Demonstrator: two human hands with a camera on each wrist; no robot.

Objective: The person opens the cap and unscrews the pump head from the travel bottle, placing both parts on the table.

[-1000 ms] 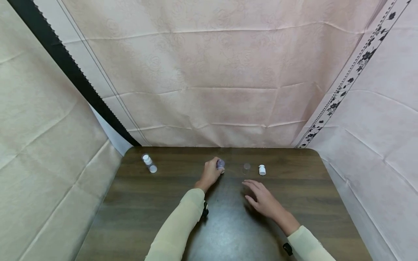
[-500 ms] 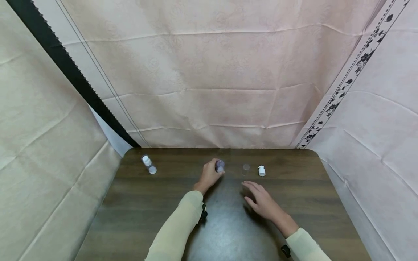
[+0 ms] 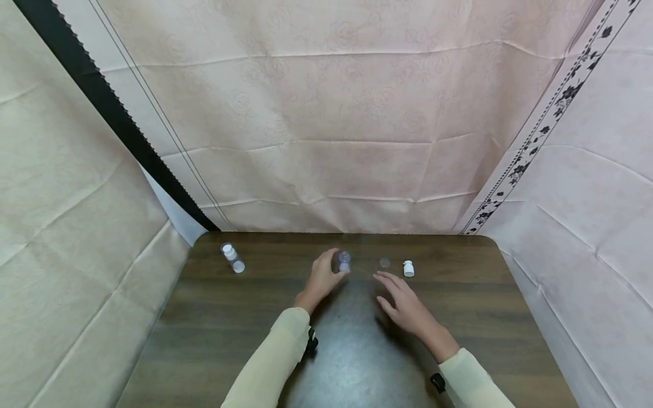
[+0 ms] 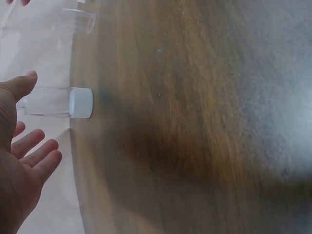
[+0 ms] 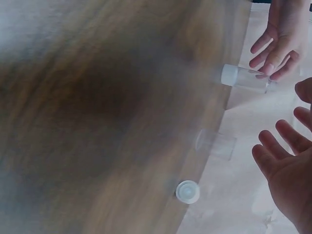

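Note:
A clear cylindrical bottle [image 3: 344, 260] stands upside down on its white cap [image 4: 81, 103] near the table's far edge. My left hand [image 3: 320, 277] is just left of it, thumb and fingers spread around it with a gap; its fingers look relaxed in the left wrist view. My right hand [image 3: 407, 306] hovers over the table with loosely extended fingers, holding nothing. Beyond its fingertips stands a clear, empty-looking jar [image 5: 214, 144]. To the right of that jar is a small white bottle-like piece [image 3: 408, 268], showing a round ringed face in the right wrist view.
At the table's far left corner stands another clear bottle [image 3: 233, 259] with white parts at its top and bottom. The brown wooden table [image 3: 245, 328] ends at a hanging pale cloth [image 3: 326, 141], with more cloth at both sides.
My left hand has loosened from the clear bottle and drawn slightly left, leaving it standing. My right hand has shifted a little forward and left.

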